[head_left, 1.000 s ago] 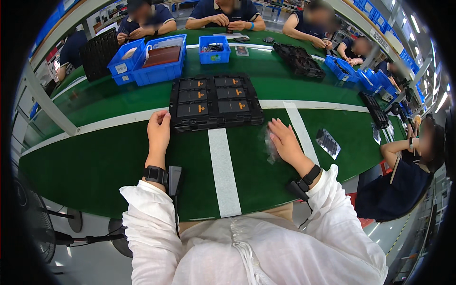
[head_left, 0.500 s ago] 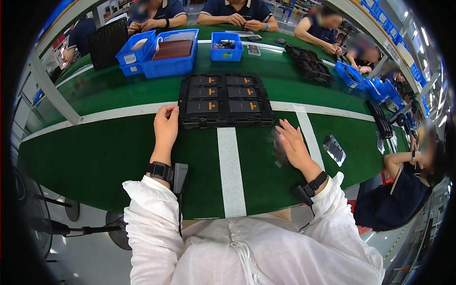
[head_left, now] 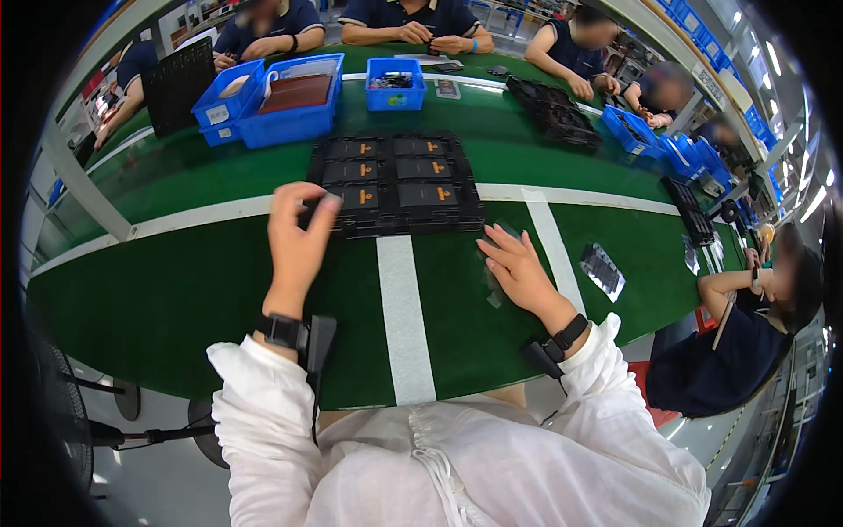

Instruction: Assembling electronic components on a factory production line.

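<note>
We are resting our left hand (head_left: 299, 237) at the near left corner of the black tray (head_left: 395, 183), fingers (head_left: 320, 211) loosely curled and touching its rim, pinching nothing that we can make out. We are laying our right hand (head_left: 518, 272) flat on the green table (head_left: 176, 290), fingers spread, pressing down a thin clear film (head_left: 493, 290), just beside the tray's near right corner.

The tray is sitting mid-table, straddling a white stripe (head_left: 399, 299): moulded rigid plastic, rectangular, divided into cells that are holding flat dark parts with small orange marks. The table top is looking matte and felt-like; its near edge is running just ahead of our white sleeves. Open green surface is lying to the left of our left hand and between both hands.

A shiny dark pouch (head_left: 602, 270) is lying well to the right. Blue plastic bins (head_left: 290, 97) are standing beyond the tray, a smaller blue bin (head_left: 395, 83) beside them, and further black trays (head_left: 553, 110) are stacked far right. Other people are working along the far edge
</note>
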Tool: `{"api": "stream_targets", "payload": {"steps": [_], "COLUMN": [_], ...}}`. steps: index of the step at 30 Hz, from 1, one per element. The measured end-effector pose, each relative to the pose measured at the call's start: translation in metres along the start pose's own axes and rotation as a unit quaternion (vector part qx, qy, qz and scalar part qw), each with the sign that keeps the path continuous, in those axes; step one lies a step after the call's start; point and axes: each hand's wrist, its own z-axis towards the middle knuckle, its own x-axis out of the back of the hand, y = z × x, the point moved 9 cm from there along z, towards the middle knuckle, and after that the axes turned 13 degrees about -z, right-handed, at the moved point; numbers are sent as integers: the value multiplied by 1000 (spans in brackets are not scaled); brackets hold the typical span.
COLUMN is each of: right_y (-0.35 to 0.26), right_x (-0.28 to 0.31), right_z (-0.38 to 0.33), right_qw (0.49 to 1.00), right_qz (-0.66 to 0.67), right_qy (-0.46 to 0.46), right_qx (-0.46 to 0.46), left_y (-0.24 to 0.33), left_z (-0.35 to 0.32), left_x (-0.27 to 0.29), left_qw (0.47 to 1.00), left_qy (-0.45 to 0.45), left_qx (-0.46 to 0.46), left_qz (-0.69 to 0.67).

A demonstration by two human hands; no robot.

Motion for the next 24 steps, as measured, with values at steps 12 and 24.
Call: {"api": "stream_targets", "payload": {"steps": [12,24], "right_y": [2,-9], "right_x": [1,-2], "right_z": [-4,3], "right_qw": [984,984], "right_qz": [180,177], "right_qy": [-5,-13], "right_qx": [-10,20], "left_y": [49,35], "left_z": [-122,-107], "left_x": [-174,-200], "left_qw": [879,915], "left_qy": [-461,-392], "left_qx": [-90,-63], "left_qz": [86,69]}}
